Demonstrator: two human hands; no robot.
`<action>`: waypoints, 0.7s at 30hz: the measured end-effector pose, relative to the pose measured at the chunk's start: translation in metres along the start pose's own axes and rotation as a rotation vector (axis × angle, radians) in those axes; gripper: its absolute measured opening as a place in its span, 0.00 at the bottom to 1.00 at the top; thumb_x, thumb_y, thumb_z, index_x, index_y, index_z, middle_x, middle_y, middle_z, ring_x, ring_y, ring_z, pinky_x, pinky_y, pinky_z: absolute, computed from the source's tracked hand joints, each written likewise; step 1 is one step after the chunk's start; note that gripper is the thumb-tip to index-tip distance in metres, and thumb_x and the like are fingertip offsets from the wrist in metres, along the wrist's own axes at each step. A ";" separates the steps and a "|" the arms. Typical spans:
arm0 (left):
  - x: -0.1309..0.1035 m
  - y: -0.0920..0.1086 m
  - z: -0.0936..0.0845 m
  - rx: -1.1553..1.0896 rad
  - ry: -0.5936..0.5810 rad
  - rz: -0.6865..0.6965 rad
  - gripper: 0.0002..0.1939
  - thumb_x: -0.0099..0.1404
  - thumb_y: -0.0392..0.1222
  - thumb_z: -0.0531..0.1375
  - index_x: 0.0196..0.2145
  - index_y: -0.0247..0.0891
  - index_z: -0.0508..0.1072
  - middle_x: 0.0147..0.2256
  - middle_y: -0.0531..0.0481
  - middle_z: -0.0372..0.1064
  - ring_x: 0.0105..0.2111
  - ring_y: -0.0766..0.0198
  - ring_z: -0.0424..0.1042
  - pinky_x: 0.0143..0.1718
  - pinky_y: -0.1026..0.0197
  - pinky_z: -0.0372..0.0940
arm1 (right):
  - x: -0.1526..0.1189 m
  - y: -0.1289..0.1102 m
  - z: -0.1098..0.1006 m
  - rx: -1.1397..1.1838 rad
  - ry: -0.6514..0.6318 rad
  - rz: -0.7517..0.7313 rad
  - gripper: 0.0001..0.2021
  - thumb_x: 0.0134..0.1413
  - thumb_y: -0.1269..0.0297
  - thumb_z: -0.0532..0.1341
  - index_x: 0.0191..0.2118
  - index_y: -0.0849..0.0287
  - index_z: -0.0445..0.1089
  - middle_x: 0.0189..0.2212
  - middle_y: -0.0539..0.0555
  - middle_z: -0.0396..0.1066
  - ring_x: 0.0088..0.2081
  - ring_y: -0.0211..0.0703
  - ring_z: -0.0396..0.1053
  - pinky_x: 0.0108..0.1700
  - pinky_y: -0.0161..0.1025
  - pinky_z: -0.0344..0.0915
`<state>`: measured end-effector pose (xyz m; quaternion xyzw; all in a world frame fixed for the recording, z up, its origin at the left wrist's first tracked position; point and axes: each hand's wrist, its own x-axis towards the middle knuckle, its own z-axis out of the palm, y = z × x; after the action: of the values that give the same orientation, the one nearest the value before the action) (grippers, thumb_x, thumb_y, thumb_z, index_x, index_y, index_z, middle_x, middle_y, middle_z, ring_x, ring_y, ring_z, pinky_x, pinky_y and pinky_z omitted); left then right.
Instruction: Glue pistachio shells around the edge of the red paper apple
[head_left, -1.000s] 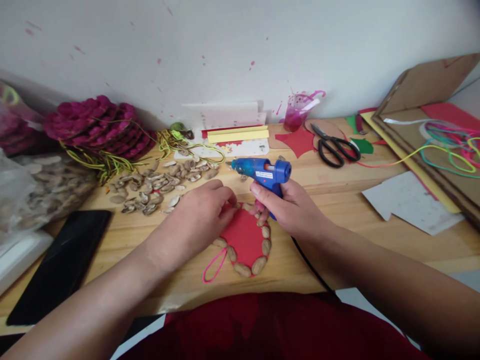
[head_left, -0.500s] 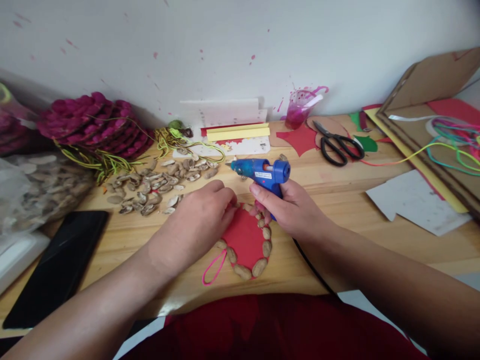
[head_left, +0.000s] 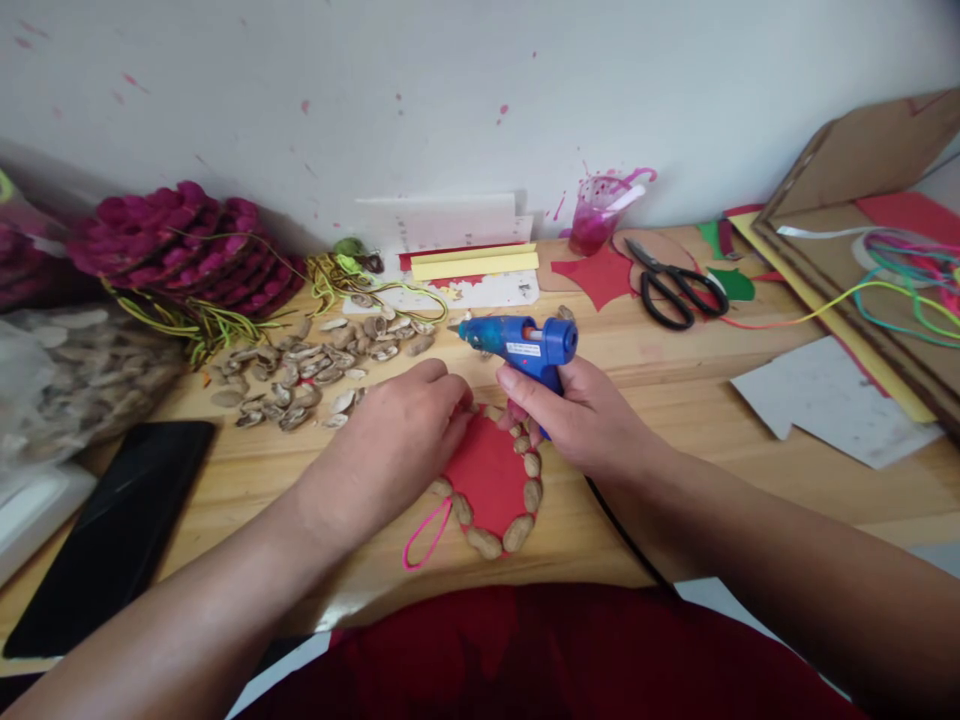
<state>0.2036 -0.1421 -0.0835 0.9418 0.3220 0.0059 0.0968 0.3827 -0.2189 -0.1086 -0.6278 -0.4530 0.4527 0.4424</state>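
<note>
A red round card, rimmed with peanut shells, lies on the table in front of me. From its lower left sticks out a pink string loop. My left hand bends over the card's upper left edge, fingers curled and pressed together; whatever is under the fingertips is hidden. Wrapped round the handle of a blue hot glue gun is my right hand, just above the card's upper right edge. The gun's nozzle points left, over the table beyond my left hand.
Loose peanut shells are scattered at the left, beside a bag of shells and a black phone. Magenta stacked discs stand behind. Scissors, a stained cup and cardboard are at the right. A black cord trails toward me.
Almost nothing differs. The whole view has shifted very slightly, and both hands keep their places at the card and the glue gun.
</note>
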 end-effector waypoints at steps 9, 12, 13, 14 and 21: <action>0.001 -0.001 0.001 -0.006 0.007 0.009 0.10 0.70 0.36 0.57 0.37 0.35 0.79 0.34 0.47 0.72 0.32 0.60 0.72 0.35 0.59 0.64 | -0.001 -0.003 0.000 -0.010 -0.002 0.015 0.14 0.64 0.54 0.61 0.31 0.56 0.68 0.24 0.48 0.73 0.24 0.37 0.69 0.27 0.34 0.66; 0.000 0.000 0.001 -0.001 0.015 0.010 0.10 0.70 0.36 0.57 0.37 0.35 0.79 0.34 0.47 0.72 0.31 0.60 0.72 0.35 0.59 0.64 | -0.001 -0.003 -0.001 -0.013 -0.002 0.007 0.14 0.64 0.54 0.61 0.30 0.56 0.67 0.23 0.48 0.72 0.23 0.36 0.69 0.27 0.34 0.65; 0.000 0.000 0.002 0.000 0.016 0.007 0.10 0.70 0.36 0.57 0.37 0.36 0.79 0.34 0.47 0.72 0.31 0.60 0.72 0.35 0.59 0.65 | -0.001 -0.003 -0.001 -0.015 -0.002 0.005 0.14 0.64 0.54 0.61 0.30 0.56 0.68 0.23 0.48 0.72 0.23 0.36 0.69 0.27 0.34 0.65; 0.000 0.001 0.002 -0.003 0.015 0.006 0.10 0.70 0.36 0.57 0.37 0.36 0.79 0.34 0.47 0.72 0.32 0.60 0.73 0.35 0.59 0.65 | -0.001 -0.003 -0.001 -0.017 -0.002 0.003 0.13 0.64 0.55 0.61 0.30 0.56 0.68 0.23 0.48 0.72 0.23 0.36 0.69 0.27 0.34 0.65; -0.002 -0.004 -0.002 -0.092 0.026 0.001 0.10 0.69 0.35 0.57 0.41 0.36 0.79 0.37 0.46 0.73 0.34 0.60 0.74 0.39 0.58 0.68 | 0.000 -0.002 0.000 0.013 -0.005 0.024 0.14 0.64 0.52 0.61 0.32 0.56 0.68 0.24 0.48 0.73 0.24 0.37 0.70 0.26 0.34 0.66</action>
<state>0.2000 -0.1399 -0.0825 0.9363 0.3222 0.0328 0.1358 0.3823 -0.2190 -0.1071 -0.6292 -0.4438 0.4622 0.4399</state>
